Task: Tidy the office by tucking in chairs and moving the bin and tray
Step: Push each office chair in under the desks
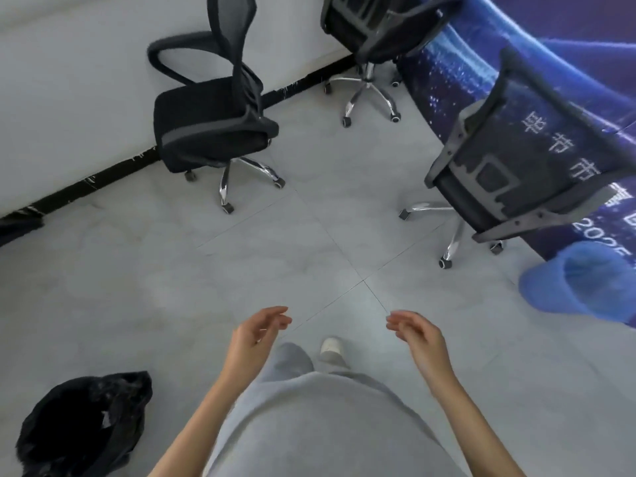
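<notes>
Three black mesh office chairs stand on the grey tiled floor. One chair [213,122] is beside the white wall at the left, a second chair [371,32] is at the back against the blue banner, and a third chair [523,149] is at the right, its back towards me. A bin lined with a black bag [86,428] sits on the floor at the lower left. My left hand [256,333] and my right hand [416,333] are held out low in front of me, fingers loosely curled, holding nothing. No tray is in view.
A blue printed banner [550,63] covers the table side along the right. A blue plastic object [578,284] lies on the floor by the right chair. A black skirting strip [103,175] runs along the white wall. My grey trousers and a white shoe [332,349] show below.
</notes>
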`<state>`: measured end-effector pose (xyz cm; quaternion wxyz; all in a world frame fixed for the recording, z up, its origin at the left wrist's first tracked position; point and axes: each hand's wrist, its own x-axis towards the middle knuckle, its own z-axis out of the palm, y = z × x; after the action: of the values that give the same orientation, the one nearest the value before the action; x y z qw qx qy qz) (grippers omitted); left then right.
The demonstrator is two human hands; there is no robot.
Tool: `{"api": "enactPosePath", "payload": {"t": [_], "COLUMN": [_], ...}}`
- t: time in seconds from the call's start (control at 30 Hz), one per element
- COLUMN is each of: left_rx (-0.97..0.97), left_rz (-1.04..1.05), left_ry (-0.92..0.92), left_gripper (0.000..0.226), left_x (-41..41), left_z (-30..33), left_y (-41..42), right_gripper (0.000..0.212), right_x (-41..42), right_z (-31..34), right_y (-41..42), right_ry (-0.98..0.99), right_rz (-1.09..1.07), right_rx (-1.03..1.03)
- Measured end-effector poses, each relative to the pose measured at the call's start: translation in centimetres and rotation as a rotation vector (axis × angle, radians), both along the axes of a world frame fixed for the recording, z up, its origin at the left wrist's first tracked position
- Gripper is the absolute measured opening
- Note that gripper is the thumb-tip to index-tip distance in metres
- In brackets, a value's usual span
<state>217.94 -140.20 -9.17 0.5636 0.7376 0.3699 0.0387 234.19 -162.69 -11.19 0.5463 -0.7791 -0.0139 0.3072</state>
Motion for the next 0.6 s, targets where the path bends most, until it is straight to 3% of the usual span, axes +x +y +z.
{"api": "enactPosePath", "payload": {"t": [0.13, 0.27, 0.4, 0.6], "left_rx": [-0.005, -0.029, -0.036, 0.000], "left_rz": [0.080, 0.160, 0.111, -0.044], "left_ry": [0.049, 0.056, 0.036, -0.046], "left_gripper": [0.047, 0.037, 0.034, 0.030], "left_x": [4.4, 11.2, 22.1, 41.5], "left_z": [-1.1, -3.1, -4.2, -0.7], "left_y": [2.6, 6.9, 13.3, 23.0], "right_gripper": [0.033, 0.035, 0.035, 0.027], "right_x": [9.9, 18.8, 26.9, 35.9], "right_z": [1.7, 1.4, -0.7, -1.3], "right_y": [6.1, 12.0, 16.9, 20.5], "right_ry": [-0.086, -0.148, -0.133, -0.024], "right_rz": [0.022, 0.029, 0.064, -0.068], "right_rx": [0.100, 0.140, 0.055, -0.044]}}
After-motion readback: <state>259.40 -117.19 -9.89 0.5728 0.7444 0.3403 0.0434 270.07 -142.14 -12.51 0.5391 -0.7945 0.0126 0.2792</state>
